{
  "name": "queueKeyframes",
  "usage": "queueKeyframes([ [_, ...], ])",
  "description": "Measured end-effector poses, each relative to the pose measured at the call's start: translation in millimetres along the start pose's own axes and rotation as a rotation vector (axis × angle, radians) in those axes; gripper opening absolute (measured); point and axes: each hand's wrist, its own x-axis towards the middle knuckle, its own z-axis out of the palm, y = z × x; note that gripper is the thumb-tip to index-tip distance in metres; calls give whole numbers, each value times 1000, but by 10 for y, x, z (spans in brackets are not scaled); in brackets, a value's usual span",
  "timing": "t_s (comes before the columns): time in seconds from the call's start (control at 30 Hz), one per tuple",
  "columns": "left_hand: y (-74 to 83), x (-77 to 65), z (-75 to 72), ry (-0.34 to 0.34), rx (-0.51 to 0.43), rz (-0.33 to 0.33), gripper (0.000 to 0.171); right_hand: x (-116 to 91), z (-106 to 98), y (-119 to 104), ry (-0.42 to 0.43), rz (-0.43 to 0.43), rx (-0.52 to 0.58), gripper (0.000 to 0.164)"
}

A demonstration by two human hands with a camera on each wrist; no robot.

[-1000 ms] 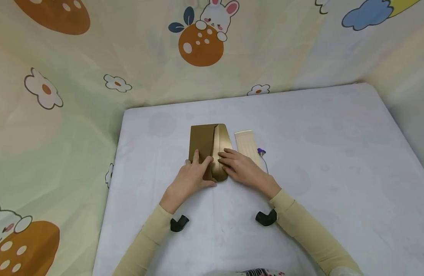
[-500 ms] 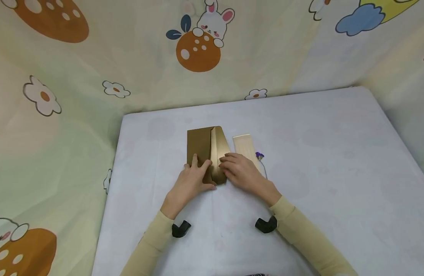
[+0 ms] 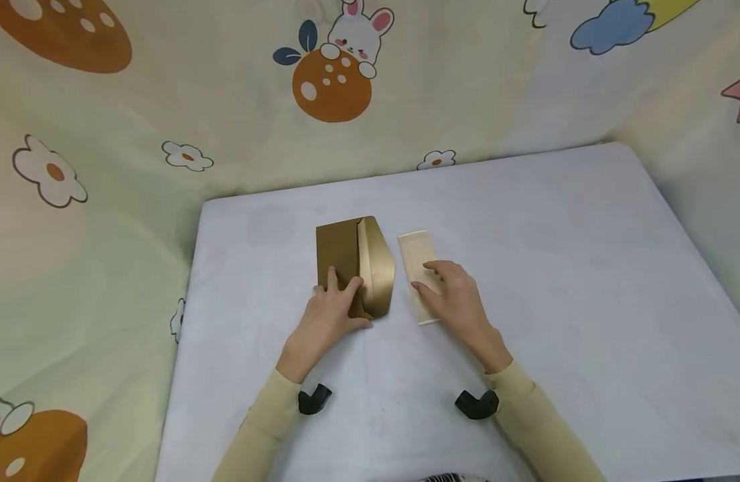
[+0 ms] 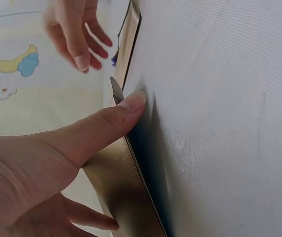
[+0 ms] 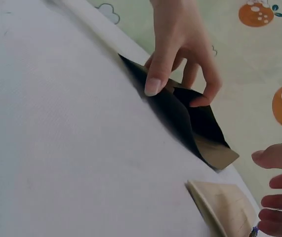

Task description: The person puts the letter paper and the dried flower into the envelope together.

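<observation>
A gold envelope (image 3: pixel 337 246) lies on the white table, its pointed flap (image 3: pixel 382 271) unfolded to the right. My left hand (image 3: pixel 326 316) grips its near end, thumb at the near edge and fingers spread over the body. In the right wrist view the mouth of the envelope (image 5: pixel 207 121) gapes, with a left finger at its rim. Over a folded cream paper (image 3: pixel 414 251) hovers my right hand (image 3: pixel 461 302), thumb and fingers curved apart and holding nothing. A small purple flower (image 5: pixel 254 231) shows beside the paper in the right wrist view; the right hand hides it from the head view.
Black wrist mounts (image 3: pixel 477 405) hang below both sleeves. A printed curtain (image 3: pixel 237 94) with rabbits and flowers stands behind and left of the table (image 3: pixel 556 254). Patterned cloth (image 3: pixel 451 477) shows at the bottom edge.
My right hand has left the envelope's flap and moved right, over the cream paper. My left hand keeps its place on the envelope. The flower has gone out of sight in the head view.
</observation>
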Motion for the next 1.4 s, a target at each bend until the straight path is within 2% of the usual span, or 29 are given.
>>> queueKeyframes([
  [0.2,-12,-11,-26,-16,-12,-23,77,-63,-23,3,6,103,-28,49],
  [0.43,-19,-10,-10,-3,-3,-21,76,-61,-33,-59,-112,296,-105,64],
  [0.57,-13,-7,-2,3,7,-13,76,-40,-21,-133,-163,361,-202,71],
  [0.7,-5,-8,-7,15,30,1,76,-25,35,-219,-213,381,-332,79],
  [0.8,11,-11,-10,8,31,4,76,-46,92,-267,-205,378,-387,75],
  [0.93,29,-9,-8,4,21,4,76,-77,126,-296,-164,375,-397,67],
  [1.13,33,-6,-5,14,25,8,78,-84,121,-302,-154,389,-392,64],
  [1.4,48,8,0,4,23,10,77,-99,122,-291,-135,388,-367,68],
])
